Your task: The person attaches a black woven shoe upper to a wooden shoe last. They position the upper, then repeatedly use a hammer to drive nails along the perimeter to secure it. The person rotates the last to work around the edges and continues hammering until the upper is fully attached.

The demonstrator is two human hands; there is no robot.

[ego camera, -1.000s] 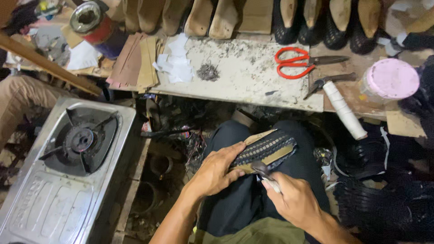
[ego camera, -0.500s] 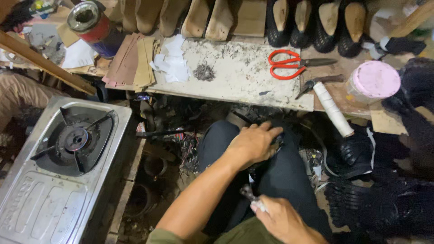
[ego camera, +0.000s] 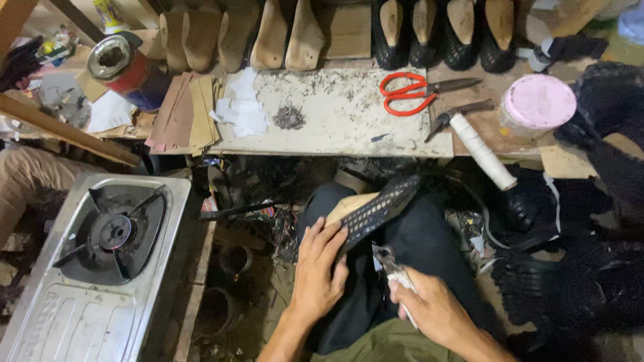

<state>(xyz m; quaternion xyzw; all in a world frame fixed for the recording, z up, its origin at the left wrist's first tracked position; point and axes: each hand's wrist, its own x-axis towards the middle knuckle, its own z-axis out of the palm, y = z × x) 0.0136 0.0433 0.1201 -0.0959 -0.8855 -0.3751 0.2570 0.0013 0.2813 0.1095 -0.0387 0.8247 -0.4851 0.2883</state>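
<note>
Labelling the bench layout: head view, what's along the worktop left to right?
Red can → brown paper sheets → white paper scraps → dark pile of shavings → red scissors → white roll → pink-lidded jar.

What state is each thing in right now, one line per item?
Left hand: flat on the black woven shoe upper, steadying it on the lap.
Right hand: closed on pliers.
Red scissors: lying shut on the bench.
Gas stove: no flame visible.
Pink-lidded jar: lid on.
</note>
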